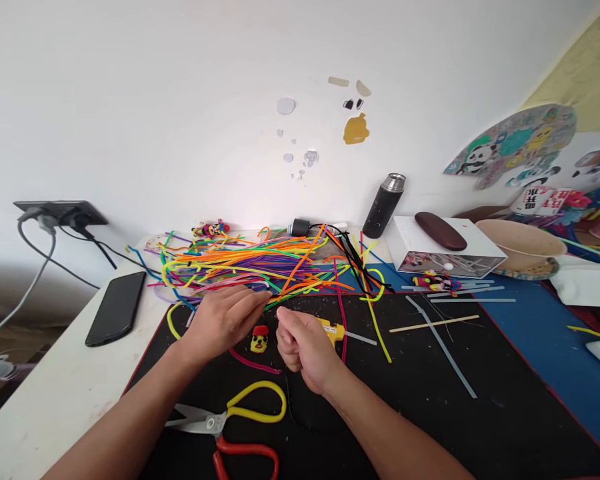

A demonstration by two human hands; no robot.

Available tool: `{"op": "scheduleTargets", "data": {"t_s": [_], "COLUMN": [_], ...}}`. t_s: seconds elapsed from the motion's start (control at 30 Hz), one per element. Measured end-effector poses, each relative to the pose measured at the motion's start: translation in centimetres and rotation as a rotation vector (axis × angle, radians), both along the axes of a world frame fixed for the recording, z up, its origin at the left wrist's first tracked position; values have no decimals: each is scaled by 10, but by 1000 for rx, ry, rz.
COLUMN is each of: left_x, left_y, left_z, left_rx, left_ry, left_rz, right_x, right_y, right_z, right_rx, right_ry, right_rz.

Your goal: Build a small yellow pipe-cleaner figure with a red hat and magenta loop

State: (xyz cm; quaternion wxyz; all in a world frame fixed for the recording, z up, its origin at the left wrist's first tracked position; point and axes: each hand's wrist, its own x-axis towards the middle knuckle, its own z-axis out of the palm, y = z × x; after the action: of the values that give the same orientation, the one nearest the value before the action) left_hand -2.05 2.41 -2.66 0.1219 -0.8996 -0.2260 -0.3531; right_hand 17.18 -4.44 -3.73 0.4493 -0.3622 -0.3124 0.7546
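My left hand [227,319] is raised over the front of the pipe cleaner pile, its fingers pressed together toward the right. Opposite it, my right hand [307,347] is curled closed with the thumb on top. A small gap separates the hands, and whatever they pinch is too small or hidden to name. Between them on the mat lies a small yellow face with a red top [259,341]. A pink pipe cleaner [255,363] curves below my left hand. Partly behind my right hand is a yellow glue gun [333,331] with a glue stick in it. Scissors [213,423] lie open nearer me.
A heap of coloured pipe cleaners [245,263] spans the back of the black mat [430,413]. A phone [116,309] lies left. Behind stand a black flask [384,207] and a white drawer box [403,250]. Glue sticks [450,357] and a wooden stick [433,325] lie right.
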Motion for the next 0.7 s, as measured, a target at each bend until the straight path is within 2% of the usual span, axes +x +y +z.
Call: {"op": "scheduleTargets", "data": {"t_s": [0.37,0.7], "left_x": [4,2], "left_y": [-6,-5], "left_z": [6,-4], "left_rx": [31,-49], "left_ry": [22,13], "left_rz": [-21,-54], "right_x": [-8,-9], "right_y": [-2,-1], "right_z": [0,-4], "right_rx": [-63,-94], "right_ry": [-92,-114], "right_rz": [-28,-38]}}
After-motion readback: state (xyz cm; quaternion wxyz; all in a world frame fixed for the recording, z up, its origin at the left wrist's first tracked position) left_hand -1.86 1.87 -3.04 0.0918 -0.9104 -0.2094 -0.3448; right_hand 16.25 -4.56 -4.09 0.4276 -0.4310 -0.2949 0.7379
